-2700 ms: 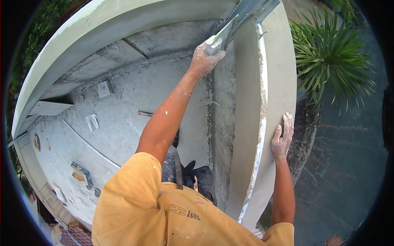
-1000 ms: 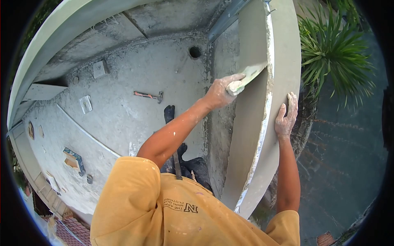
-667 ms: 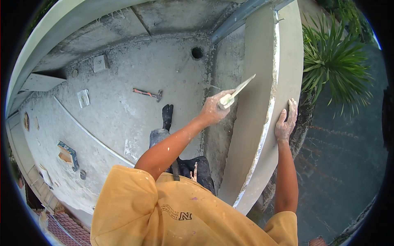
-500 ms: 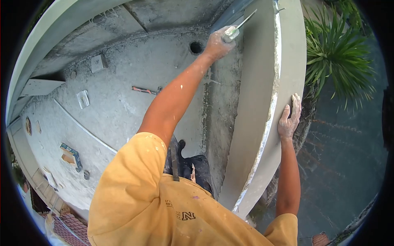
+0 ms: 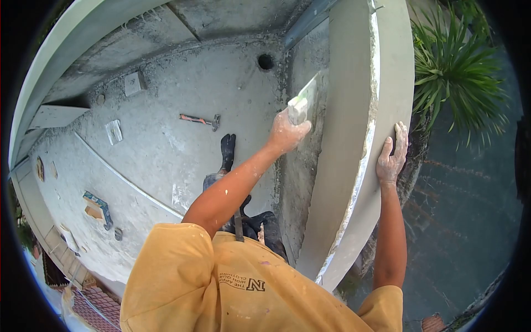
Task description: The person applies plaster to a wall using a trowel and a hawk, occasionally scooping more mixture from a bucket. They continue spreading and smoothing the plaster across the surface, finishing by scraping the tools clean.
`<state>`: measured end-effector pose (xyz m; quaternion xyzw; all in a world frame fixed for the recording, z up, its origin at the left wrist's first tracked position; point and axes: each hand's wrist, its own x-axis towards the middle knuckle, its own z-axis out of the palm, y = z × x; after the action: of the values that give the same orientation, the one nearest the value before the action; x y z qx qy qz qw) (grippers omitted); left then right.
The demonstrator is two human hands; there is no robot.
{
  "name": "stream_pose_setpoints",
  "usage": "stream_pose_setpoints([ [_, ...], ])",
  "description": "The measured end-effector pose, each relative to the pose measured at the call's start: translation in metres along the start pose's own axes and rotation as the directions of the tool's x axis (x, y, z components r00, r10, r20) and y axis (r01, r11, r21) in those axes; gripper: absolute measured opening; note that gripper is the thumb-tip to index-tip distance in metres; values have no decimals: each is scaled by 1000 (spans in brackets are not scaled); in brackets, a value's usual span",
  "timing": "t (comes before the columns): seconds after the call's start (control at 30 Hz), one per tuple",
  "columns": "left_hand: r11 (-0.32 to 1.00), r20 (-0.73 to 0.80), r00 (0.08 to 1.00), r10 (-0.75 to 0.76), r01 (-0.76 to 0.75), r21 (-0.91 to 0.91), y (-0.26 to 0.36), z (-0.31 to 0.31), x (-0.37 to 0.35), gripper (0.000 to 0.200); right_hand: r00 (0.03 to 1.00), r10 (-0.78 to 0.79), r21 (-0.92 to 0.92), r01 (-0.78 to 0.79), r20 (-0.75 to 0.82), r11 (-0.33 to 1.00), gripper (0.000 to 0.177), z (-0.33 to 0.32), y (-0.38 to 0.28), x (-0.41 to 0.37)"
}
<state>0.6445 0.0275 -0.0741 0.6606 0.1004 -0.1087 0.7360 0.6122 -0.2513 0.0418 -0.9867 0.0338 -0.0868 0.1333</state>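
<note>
Your left hand (image 5: 287,133) is clenched on the trowel (image 5: 304,98), its blade laid against the inner face of the wall (image 5: 343,166), likely to press the plaster smooth. Your right hand (image 5: 391,157) lies flat and unclenched on the outer face, seemingly to steady you. A hammer (image 5: 200,119) lies on the slab (image 5: 166,160) well apart, a hole (image 5: 265,61) is near the wall, and a plant (image 5: 453,66) stands beyond. Nothing blocks the trowel.

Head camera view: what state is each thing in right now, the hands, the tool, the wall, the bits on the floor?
wall: upright, smooth grey faces, rough top edge.
trowel: blade against the wall's inner face.
left hand: closed around the trowel's handle.
right hand: open, flat on the wall's outer face.
hammer: lying flat on the floor, untouched.
hole: open, in the floor.
</note>
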Motion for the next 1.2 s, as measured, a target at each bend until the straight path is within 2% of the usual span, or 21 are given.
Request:
stream_pose_setpoints([
  [0.03, 992, 16, 993, -120, 119, 30, 18, -6, 25, 40, 1000, 1, 6, -1, -6, 1000, 42, 1, 0, 1],
  [0.07, 971, 57, 972, -229, 232, -58, 24, -8, 55, 35, 1000, 3, 13, -3, -10, 1000, 42, 1, 0, 1],
  [0.1, 954, -15, 965, -260, 255, -155, 17, 3, 85, 31, 1000, 1, 10, -1, -13, 1000, 42, 2, 0, 1],
  [0.2, 953, 8, 981, -194, 187, 238, 10, 23, 161, 36, 1000, -7, 9, 7, -19, 1000, 42, 2, 3, 2],
  [0.3, 924, -11, 982, -186, 179, 338, 47, 41, 181, 40, 1000, -9, 23, 10, -22, 1000, 42, 1, 1, 3],
  [0.4, 912, -87, 979, -184, 203, 356, 69, 63, 183, 42, 1000, -13, 24, 14, -26, 1000, 41, 0, 1, 6],
  [0.5, 886, -104, 986, -132, 165, 434, 102, 78, 182, 44, 1000, -11, 18, 12, -28, 1000, 41, -1, 1, 2],
  [0.53, 919, 0, 979, -202, 189, 345, 130, 63, 175, 47, 999, -12, 6, 12, -33, 1000, 41, 0, 1, 3],
  [0.57, 982, 54, 984, -169, 164, 91, 119, 51, 186, 48, 999, -13, -5, 13, -32, 1000, 42, 1, 1, 3],
  [0.63, 971, 74, 985, -158, 168, -169, 129, 16, 172, 48, 1000, -13, 14, 14, -19, 1000, 42, 0, 0, 4],
  [0.73, 961, -110, 980, -165, 185, 207, 53, 1, 196, 49, 1000, -16, 5, 16, -17, 1000, 43, 1, 2, 4],
  [0.83, 932, -89, 965, -246, 261, 251, 42, 25, 193, 49, 1000, -1, -2, 1, -5, 1000, 43, 2, 3, 1],
  [0.9, 951, -48, 974, -220, 225, 211, 53, 50, 199, 48, 1000, 16, -2, -16, -1, 1000, 43, 1, 1, 2],
  [0.93, 900, -73, 979, -193, 206, 384, 90, 61, 192, 47, 1000, 13, -6, -13, -6, 1000, 43, 2, 2, 6],
  [0.97, 910, -61, 984, -165, 176, 377, 118, 64, 185, 47, 1000, 15, -8, -15, -6, 1000, 43, 2, 2, 6],
  [1.03, 965, 18, 989, -149, 141, 219, 151, 48, 182, 45, 1000, 20, -3, -20, 4, 1000, 44, 2, 0, 1],
  [1.13, 996, 68, 994, -91, 89, 30, 133, 17, 187, 44, 1000, 6, 0, -6, 15, 1000, 44, -2, 0, 5],
  [1.2, 980, -15, 991, -130, 131, 149, 97, 7, 207, 44, 1000, 12, -5, -12, 7, 1000, 44, -1, 0, 4],
])
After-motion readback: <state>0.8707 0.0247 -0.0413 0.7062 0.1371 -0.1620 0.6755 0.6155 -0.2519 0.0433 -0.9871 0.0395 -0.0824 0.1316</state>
